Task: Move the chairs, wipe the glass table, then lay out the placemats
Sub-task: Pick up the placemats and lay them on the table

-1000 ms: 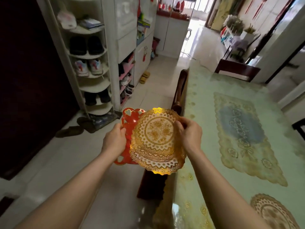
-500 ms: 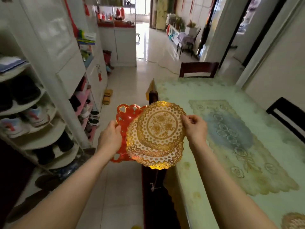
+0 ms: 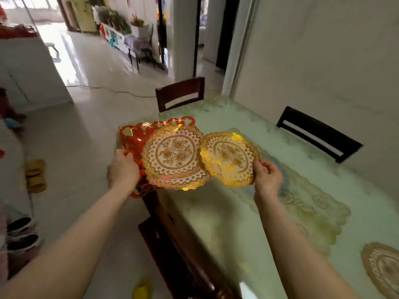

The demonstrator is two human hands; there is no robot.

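Observation:
My left hand (image 3: 123, 171) grips a stack of placemats over the table's near-left edge: a red heart-edged mat (image 3: 135, 139) underneath and round gold lace mats (image 3: 174, 157) on top. My right hand (image 3: 267, 176) pinches the edge of a single round gold mat (image 3: 230, 158), held apart to the right, above the glass table (image 3: 226, 212). Another gold mat (image 3: 383, 268) lies flat on the table at the lower right. A patterned runner (image 3: 306, 203) shows under the glass.
A dark wooden chair (image 3: 180, 93) stands at the table's far end, a black chair (image 3: 317, 134) along the wall side, and a brown chair back (image 3: 183, 255) by the near left edge. Slippers (image 3: 35, 175) and shoes (image 3: 19, 234) lie on the floor at left.
My right hand has pulled one gold mat off the stack and carried it rightward over the table. The view has swung right, away from the shoe shelves.

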